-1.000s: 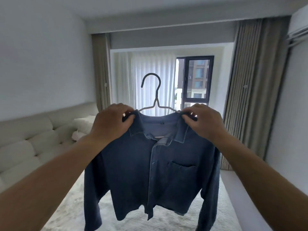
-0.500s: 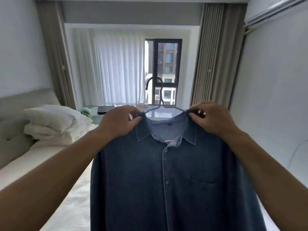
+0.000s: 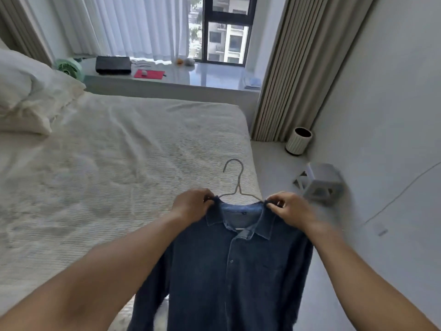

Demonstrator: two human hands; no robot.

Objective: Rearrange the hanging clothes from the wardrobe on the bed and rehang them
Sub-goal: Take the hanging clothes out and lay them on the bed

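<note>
- At the foot corner of the bed [image 3: 119, 163], a person holds a dark blue denim shirt [image 3: 229, 271] out in front of them on a thin grey wire hanger [image 3: 235, 185], the garment hanging free in the air beside the mattress edge.
- Left hand [image 3: 192, 206] pinches the shirt's left shoulder at the hanger's arm; right hand [image 3: 290, 209] pinches the other shoulder, fingers curled tight round cloth and wire on both sides.
- Since a second ago the view has dropped: the window and ceiling then filled the background, and now the bedcover, the pillows [image 3: 28, 91] and the windowsill ledge [image 3: 191, 80] lie below the shirt.
- Shirt and hanger sit lower in the view than half a second ago, the hook now showing against the white bedspread rather than against the window glass; the two-handed grip is unchanged.
- That downward turn suggests the shirt is about to be laid on the bed, the first half of the job; rehanging would come after.
- Collar is buttoned and centred on the hanger, so the garment looks ready to go down flat without slipping off.
- Beside the wall, a ribbed white bin [image 3: 299, 140] and a grey stool [image 3: 322, 182] stand on the floor, near the shirt's right side.
</note>
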